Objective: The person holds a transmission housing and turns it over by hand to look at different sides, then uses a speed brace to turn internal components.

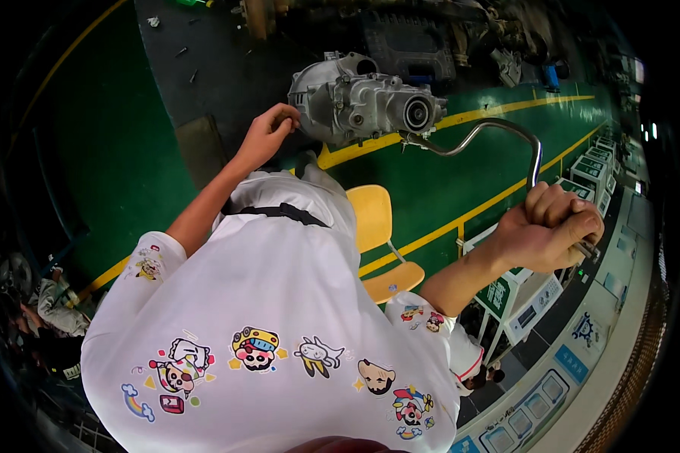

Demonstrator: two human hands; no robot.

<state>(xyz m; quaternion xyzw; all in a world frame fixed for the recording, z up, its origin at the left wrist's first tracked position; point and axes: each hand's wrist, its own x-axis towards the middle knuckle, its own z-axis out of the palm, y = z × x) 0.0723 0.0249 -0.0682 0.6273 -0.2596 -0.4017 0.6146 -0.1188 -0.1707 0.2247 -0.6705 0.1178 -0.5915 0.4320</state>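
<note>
A cast aluminium gearbox housing, with a round bearing opening facing right, sits at the top centre on the edge of a dark bench. My left hand is at its left side, fingers curled against or beside the rim; what they hold, if anything, is unclear. My right hand grips a bent chrome crank wrench near its end, at the right. The wrench's far end reaches the underside of the housing's right part, where the exact contact is hard to make out.
The dark bench holds loose bolts and a black moulded case. A yellow chair stands beside me on the green, yellow-lined floor. White box units line the right. Other people are at lower left and behind my right arm.
</note>
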